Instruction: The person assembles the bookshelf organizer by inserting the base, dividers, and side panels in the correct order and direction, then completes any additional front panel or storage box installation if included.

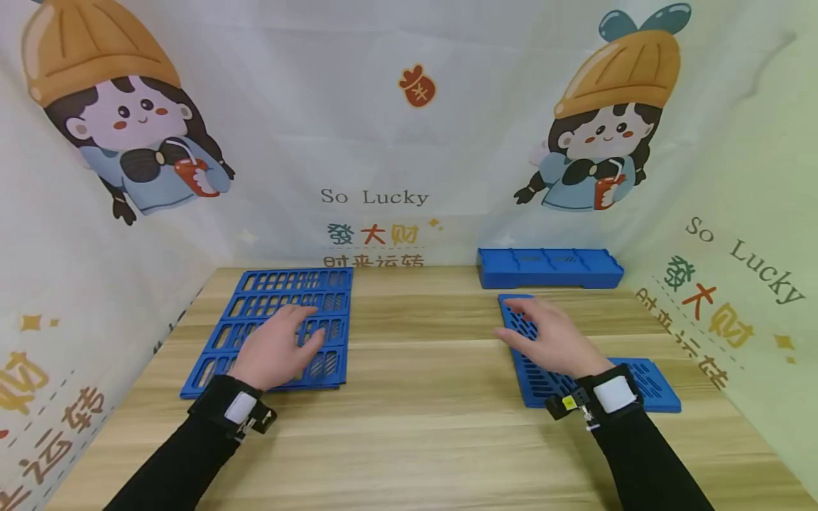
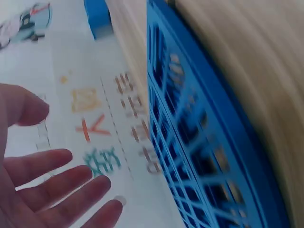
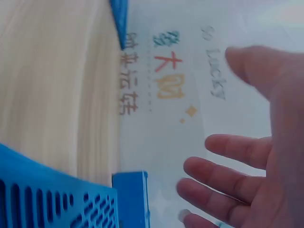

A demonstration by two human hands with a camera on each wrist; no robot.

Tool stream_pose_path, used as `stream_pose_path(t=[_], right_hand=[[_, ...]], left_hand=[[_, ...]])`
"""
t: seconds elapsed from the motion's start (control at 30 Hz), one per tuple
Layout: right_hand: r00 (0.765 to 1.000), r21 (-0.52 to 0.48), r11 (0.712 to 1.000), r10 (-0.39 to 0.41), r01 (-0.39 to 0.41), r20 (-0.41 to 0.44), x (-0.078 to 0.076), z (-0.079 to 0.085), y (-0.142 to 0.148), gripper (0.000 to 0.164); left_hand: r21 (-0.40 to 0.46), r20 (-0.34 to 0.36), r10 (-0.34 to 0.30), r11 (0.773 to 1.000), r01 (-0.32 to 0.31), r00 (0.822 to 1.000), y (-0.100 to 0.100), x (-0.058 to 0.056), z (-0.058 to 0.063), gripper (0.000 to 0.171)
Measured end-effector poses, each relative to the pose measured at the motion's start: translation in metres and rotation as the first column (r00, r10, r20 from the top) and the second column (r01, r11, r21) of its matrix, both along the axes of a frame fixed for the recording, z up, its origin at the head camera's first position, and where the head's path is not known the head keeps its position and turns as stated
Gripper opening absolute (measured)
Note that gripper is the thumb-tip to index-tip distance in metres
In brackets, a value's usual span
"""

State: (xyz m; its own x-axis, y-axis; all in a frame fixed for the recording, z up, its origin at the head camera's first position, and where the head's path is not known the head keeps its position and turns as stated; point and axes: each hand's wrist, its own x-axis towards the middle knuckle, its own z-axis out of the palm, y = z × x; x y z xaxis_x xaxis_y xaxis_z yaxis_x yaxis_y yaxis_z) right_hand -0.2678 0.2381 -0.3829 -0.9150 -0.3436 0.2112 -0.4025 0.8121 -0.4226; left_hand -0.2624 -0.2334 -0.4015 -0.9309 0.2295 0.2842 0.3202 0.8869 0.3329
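Note:
My left hand [image 1: 275, 348] hovers over a large blue slotted plastic panel [image 1: 332, 328] on the left of the table, thumb and fingers apart. In the left wrist view that hand's fingers [image 2: 66, 185] are spread, with nothing between them, beside the panel's lattice. On the right, my right hand [image 1: 554, 339] is held above a blue perforated panel [image 1: 533, 383], covering part of it. Its fingers [image 3: 223, 183] are loosely extended and hold nothing in the right wrist view. A smaller blue slotted piece [image 1: 652, 383] lies partly behind the right wrist.
A long blue box-like piece [image 1: 549, 270] stands at the back right, near the printed cloth backdrop [image 1: 409, 142]. Cloth also borders the wooden table [image 1: 422, 426] on both sides. Each wrist wears a black strap with a small camera.

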Motion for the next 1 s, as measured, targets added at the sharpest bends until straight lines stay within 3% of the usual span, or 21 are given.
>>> stream_pose_path(t=[0.1,0.23,0.37,0.47,0.57,0.73,0.9,1.0], right_hand=[[0.999,-0.059,0.998,-0.022,0.025,0.04,0.0,0.001,0.014,0.067],[0.994,-0.118,0.99,-0.072,0.082,0.085,0.0,0.002,0.036,0.067],[0.988,-0.159,0.979,-0.11,0.126,0.106,-0.003,-0.002,0.055,0.067],[0.987,-0.17,0.975,-0.125,0.142,0.106,-0.004,-0.004,0.063,0.066],[0.984,-0.167,0.973,-0.143,0.159,0.107,-0.003,-0.006,0.067,0.066],[0.979,-0.18,0.967,-0.158,0.179,0.126,0.0,-0.009,0.069,0.068],[0.979,-0.198,0.966,-0.142,0.169,0.144,-0.001,-0.012,0.073,0.068],[0.979,-0.203,0.965,-0.137,0.166,0.149,-0.002,-0.014,0.074,0.068]], left_hand=[[0.031,0.026,0.059,0.998,-0.06,0.998,-0.018,-0.004,-0.001,0.055],[0.036,0.01,0.12,0.992,-0.12,0.993,-0.047,-0.013,-0.003,0.054],[0.022,0.049,0.201,0.979,-0.203,0.978,-0.076,-0.021,-0.01,0.055],[-0.026,0.122,0.293,0.956,-0.292,0.948,-0.091,-0.026,-0.015,0.06],[-0.113,0.206,0.378,0.925,-0.362,0.903,-0.102,-0.031,-0.018,0.059],[-0.219,0.323,0.44,0.896,-0.386,0.838,-0.114,-0.033,-0.019,0.061],[-0.199,0.389,0.444,0.896,-0.397,0.807,-0.118,-0.027,-0.014,0.061],[-0.178,0.382,0.447,0.894,-0.411,0.809,-0.122,-0.027,-0.014,0.062]])
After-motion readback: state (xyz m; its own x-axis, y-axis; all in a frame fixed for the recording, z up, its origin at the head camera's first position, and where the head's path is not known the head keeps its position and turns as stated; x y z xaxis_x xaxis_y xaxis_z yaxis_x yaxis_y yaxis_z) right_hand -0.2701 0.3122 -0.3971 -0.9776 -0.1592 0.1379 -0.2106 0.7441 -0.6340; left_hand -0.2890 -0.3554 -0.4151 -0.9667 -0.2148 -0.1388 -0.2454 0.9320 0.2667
